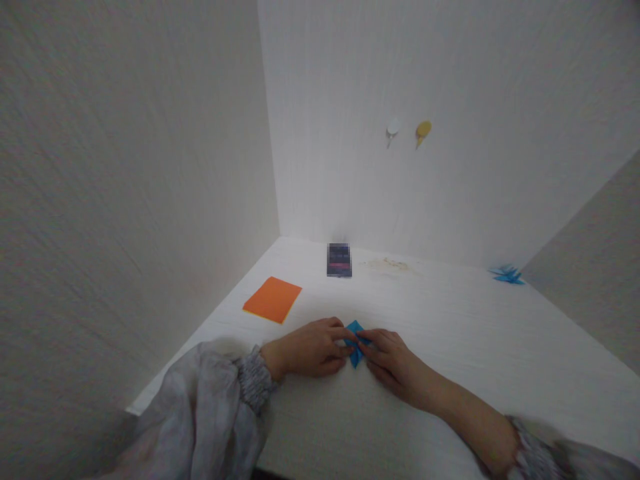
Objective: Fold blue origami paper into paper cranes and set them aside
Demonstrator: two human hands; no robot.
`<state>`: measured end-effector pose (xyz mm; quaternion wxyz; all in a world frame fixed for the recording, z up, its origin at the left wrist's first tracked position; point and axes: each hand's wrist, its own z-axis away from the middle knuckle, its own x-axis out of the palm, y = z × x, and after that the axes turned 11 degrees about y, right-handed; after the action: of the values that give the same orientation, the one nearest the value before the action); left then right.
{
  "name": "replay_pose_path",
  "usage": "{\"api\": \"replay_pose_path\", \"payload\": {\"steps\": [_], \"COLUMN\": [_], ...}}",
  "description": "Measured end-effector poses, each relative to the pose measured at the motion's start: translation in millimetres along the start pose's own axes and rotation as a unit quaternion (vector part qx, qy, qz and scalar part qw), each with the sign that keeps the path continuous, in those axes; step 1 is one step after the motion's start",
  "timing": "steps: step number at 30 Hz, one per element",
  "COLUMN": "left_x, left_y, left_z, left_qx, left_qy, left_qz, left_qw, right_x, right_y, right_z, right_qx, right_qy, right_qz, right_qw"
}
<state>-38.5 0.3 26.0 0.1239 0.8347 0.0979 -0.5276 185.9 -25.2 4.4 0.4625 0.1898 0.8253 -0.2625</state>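
Pale textured walls (340,180) rise around a white tabletop (465,320), with the folded blue paper (355,326) lying on it between the person's two hands, touched from both sides. Left of this blue paper, the left hand (316,347) rests with fingers together and slightly bent, index finger reaching over its left part and thumb near its lower left edge. Right of it, the right hand (395,363) has loosely curled fingers, their tips on its right part. Whether either hand pinches the blue paper or only presses it down, I cannot tell.

Beyond the blue paper and to its left lies an orange square (273,299) with a yellow edge. Farther beyond it, near the wall, is a dark pixelated rectangle (339,260). Well to its right sits a spiky blue folded piece (508,274). High beyond it, a white hook (393,128) and a yellow hook (423,130) are on the wall.
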Motion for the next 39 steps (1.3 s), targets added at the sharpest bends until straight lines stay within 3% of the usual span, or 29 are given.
{"api": "replay_pose_path", "payload": {"steps": [7,12,23,31,37,39], "left_x": [0.7,0.6,1.5,0.7,2.5,3.4], "left_y": [0.2,-0.9,1.0,2.8,2.8,2.5], "left_z": [-1.0,-4.2,-8.0,-10.1,-10.3,-10.4], "left_qx": [0.007,0.012,-0.032,-0.042,-0.1,-0.105], "left_qy": [0.003,0.002,0.019,0.013,0.033,0.035], "left_qz": [0.013,0.022,0.0,-0.027,-0.014,-0.014], "left_qw": [1.0,1.0,0.999,0.999,0.994,0.994], "right_x": [3.0,-1.4,1.1,1.0,-3.7,-6.2], "right_y": [4.4,-3.5,-3.8,-0.3,5.4,9.1], "right_z": [5.5,2.0,-8.3,-19.8,-14.1,-10.1], "right_qx": [0.01,0.07,0.093,0.073,0.092,0.07], "right_qy": [0.018,0.011,-0.014,-0.024,0.018,0.029], "right_qz": [-0.023,-0.057,0.007,0.048,-0.031,-0.053], "right_qw": [1.0,0.996,0.996,0.996,0.995,0.996]}}
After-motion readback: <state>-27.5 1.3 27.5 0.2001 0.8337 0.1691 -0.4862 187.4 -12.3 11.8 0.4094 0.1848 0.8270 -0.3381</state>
